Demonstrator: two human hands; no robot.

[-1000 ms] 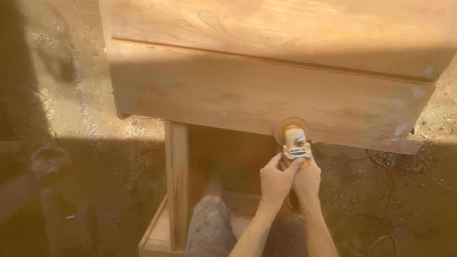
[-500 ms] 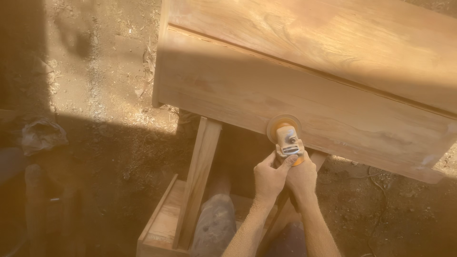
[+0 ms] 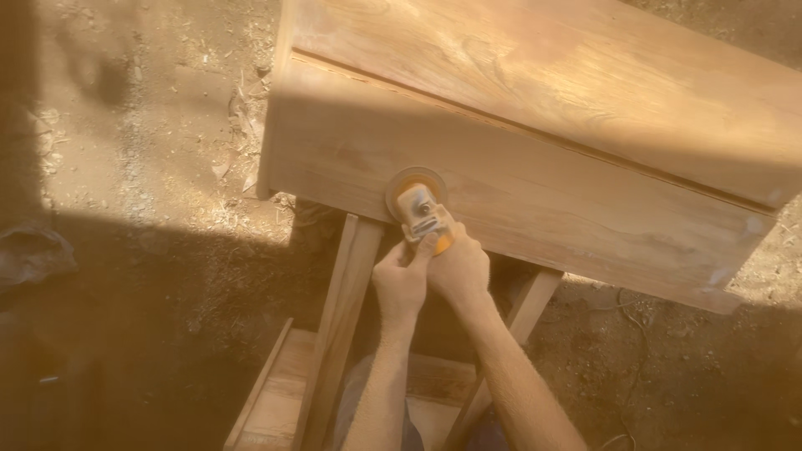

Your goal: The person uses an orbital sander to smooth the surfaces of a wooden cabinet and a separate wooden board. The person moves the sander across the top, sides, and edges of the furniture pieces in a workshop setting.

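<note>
Sliding left since prev frame: angle grinder [image 3: 422, 213] + both hands, now nr panel's left end | left hand [image 3: 401, 284] & right hand [image 3: 458, 269] both gripping grinder body, touching each other | disc pressing on wooden panel [image 3: 535, 196] just above hands | wooden leg [image 3: 338, 330] just left of left hand, dirt ground [image 3: 142, 192] farther left

An orange angle grinder [image 3: 423, 215] is gripped by both hands, the left hand [image 3: 401, 282] and the right hand [image 3: 458, 269] pressed together behind its body. Its round disc [image 3: 415, 185] is held against the front board [image 3: 535, 200] of a wooden cabinet, above a slanted wooden leg [image 3: 342, 309]. Dirt ground [image 3: 142, 167] is seen around.
</note>
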